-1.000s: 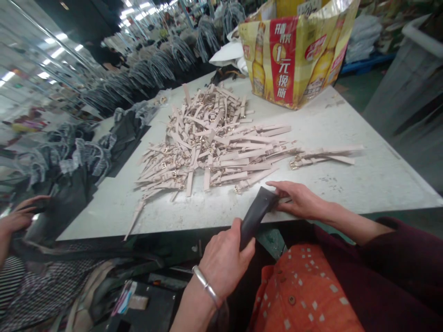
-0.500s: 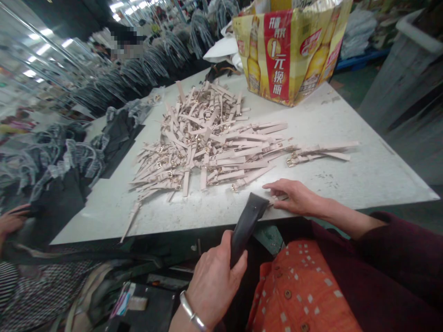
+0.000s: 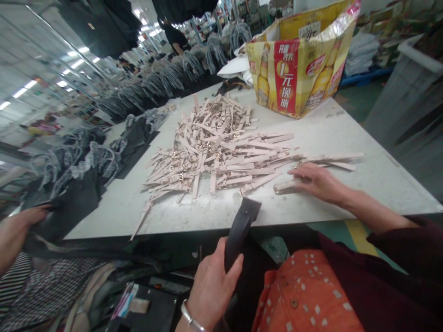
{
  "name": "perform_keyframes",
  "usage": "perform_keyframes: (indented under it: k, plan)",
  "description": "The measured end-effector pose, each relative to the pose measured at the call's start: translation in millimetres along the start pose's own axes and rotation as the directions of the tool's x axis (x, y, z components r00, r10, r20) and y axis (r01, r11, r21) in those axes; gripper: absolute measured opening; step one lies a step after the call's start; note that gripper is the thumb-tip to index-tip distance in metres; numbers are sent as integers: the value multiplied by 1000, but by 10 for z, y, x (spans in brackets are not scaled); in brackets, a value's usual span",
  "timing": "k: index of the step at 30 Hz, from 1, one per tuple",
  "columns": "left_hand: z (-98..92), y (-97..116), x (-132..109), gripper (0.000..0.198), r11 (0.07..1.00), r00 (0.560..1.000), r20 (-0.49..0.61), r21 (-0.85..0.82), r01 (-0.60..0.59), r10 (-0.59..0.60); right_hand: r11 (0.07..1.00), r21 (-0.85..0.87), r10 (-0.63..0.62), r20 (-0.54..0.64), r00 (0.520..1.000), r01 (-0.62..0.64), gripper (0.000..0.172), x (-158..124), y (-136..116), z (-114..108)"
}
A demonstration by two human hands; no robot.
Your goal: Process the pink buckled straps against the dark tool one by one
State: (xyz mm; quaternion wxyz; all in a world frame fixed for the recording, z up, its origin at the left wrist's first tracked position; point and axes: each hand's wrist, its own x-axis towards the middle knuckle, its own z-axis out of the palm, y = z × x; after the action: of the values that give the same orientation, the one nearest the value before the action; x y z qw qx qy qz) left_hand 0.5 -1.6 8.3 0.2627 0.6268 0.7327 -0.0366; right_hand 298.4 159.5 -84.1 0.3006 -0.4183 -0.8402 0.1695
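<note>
My left hand [image 3: 216,281], with a silver bangle at the wrist, is closed around a long black object [image 3: 238,230] just off the table's near edge. It is shaped like a hair clipper with a wide, flat end; its exact kind is unclear. Over the table, my right hand [image 3: 320,184] pinches a beige buckle strap [image 3: 285,186], part of it covered by the fingers. Just behind that hand lies a small group of similar straps [image 3: 341,159]. A large pile of beige straps with gold buckles [image 3: 214,143] spreads left of it.
A yellow beer carton [image 3: 287,78] stands open at the back of the white table [image 3: 380,184]. Dark pieces with plastic-wrapped handles [image 3: 86,157] lie on the left, near another person's hand [image 3: 17,230]. A grey bin [image 3: 398,92] is on the right.
My right hand has moved right and away from the black object, carrying the strap. The other person's hand at the left reaches further into view. The whole view has shifted slightly.
</note>
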Motion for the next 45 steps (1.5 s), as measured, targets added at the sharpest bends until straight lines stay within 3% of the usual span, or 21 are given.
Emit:
perform_keyframes:
  k: [4, 7, 10, 15, 18, 21, 32, 40, 45]
  plan:
    - [3, -193, -94, 28, 996, 997, -38, -53, 70, -72, 982, -169, 74, -99, 992, -90, 30, 5, 429, -373]
    - [6, -291, -85, 29, 992, 992, -63, -75, 105, -109, 958, -269, 75, -84, 994, -95, 32, 42, 514, -431]
    - [-7, -340, -27, 30, 991, 987, -101, -55, 121, -126, 969, -245, -25, -22, 999, 19, 32, 181, 284, -203]
    - [-33, -308, 18, 30, 996, 988, -125, 5, 91, -90, 971, -80, -210, 177, 962, 227, 34, 571, -300, 468]
    - [-13, -253, -10, 30, 998, 992, -108, -3, 59, -59, 971, -62, -216, 191, 958, 231, 30, 753, -444, 746]
    - [22, -209, -39, 30, 998, 994, -91, -27, 54, -56, 979, -39, -192, 160, 968, 201, 20, 791, -465, 842]
    - [138, -180, 9, 26, 997, 999, -45, -68, -20, 17, 991, 107, -100, 162, 982, 84, 11, 224, -641, 667]
    - [143, -161, 94, 28, 999, 1000, -11, -27, -25, 25, 964, 260, -98, 186, 978, 47, 19, 219, -614, 590]
    - [133, -153, 87, 26, 999, 1000, 6, -42, -11, 11, 975, 213, -95, 171, 981, 58, 20, 160, -574, 536]
